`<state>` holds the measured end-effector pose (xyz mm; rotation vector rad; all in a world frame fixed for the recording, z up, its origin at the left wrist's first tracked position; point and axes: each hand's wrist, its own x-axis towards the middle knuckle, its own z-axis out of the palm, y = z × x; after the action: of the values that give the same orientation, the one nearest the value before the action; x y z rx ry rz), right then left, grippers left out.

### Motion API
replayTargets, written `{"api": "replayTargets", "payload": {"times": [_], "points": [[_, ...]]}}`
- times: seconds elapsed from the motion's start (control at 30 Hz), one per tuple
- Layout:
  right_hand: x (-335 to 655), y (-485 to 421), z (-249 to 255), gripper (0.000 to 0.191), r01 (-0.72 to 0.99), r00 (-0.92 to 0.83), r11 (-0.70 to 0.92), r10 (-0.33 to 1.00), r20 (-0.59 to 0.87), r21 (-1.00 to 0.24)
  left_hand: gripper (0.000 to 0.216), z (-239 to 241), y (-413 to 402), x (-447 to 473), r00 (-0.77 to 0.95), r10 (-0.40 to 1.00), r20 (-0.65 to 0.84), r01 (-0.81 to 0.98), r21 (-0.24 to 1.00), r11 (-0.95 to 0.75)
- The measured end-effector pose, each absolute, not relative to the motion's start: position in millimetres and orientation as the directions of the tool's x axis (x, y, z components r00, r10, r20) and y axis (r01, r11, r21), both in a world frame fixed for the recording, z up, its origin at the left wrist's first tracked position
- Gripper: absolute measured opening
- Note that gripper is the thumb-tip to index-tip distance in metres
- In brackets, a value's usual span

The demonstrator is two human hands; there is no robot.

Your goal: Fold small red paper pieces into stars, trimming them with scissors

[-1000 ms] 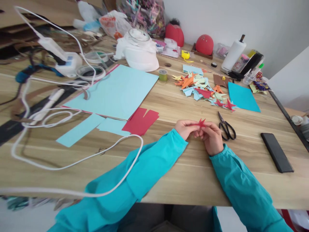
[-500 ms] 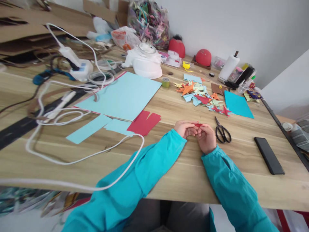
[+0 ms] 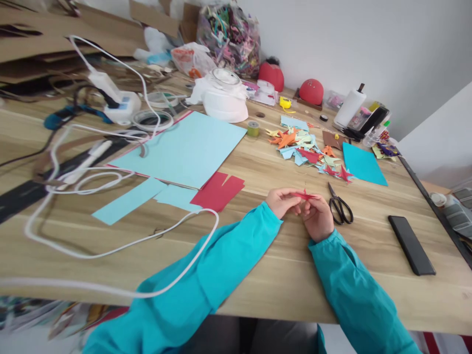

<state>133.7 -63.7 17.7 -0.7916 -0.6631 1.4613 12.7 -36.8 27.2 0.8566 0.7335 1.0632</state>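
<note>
A small folded red paper piece (image 3: 304, 195) is held between my two hands above the table's front half. My left hand (image 3: 281, 202) pinches its left end, and my right hand (image 3: 317, 216) grips the right end, with some fingers hidden underneath. Black-handled scissors (image 3: 339, 206) lie just right of my right hand. Beyond my hands is a pile of folded paper shapes (image 3: 297, 142) in orange, blue, yellow, green and red. To the left, red paper pieces (image 3: 218, 191) rest beside light blue strips (image 3: 129, 200).
Large light blue sheets (image 3: 184, 147) lie left of centre. A white cable (image 3: 110, 255) loops over the table and across my left sleeve. A phone (image 3: 411, 244) sits at the right, below a turquoise square (image 3: 364, 163). A green roll (image 3: 253, 129) stands farther back.
The red paper shows more between my fingers, with a point now sticking up. Both hands stay close together, and the view has shifted slightly.
</note>
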Motion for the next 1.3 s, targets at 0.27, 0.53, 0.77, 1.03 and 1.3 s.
{"api": "replayTargets", "payload": {"times": [0.27,0.53,0.77,1.03,1.3], "points": [[128,-67,25,0.005,-0.536,-0.034,-0.04,0.999,-0.026,-0.843,0.022,23,-37,15,0.307,0.949,-0.064,-0.41,0.892,0.193],[132,-65,20,0.003,-0.566,-0.027,-0.074,0.997,-0.072,-0.821,0.024,28,-41,16,0.272,0.961,-0.048,-0.434,0.885,0.167],[133,-66,21,0.008,-0.363,0.055,0.049,0.998,0.031,-0.93,0.013,30,-39,12,0.282,0.956,-0.078,-0.416,0.888,0.195],[134,-67,19,0.008,-0.296,0.036,0.03,0.999,0.02,-0.955,0.012,27,-33,4,0.284,0.952,-0.11,-0.421,0.878,0.227],[131,-68,23,0.011,-0.388,0.042,0.025,0.999,0.009,-0.921,0.014,31,-35,5,0.318,0.946,-0.068,-0.401,0.894,0.199]]}}
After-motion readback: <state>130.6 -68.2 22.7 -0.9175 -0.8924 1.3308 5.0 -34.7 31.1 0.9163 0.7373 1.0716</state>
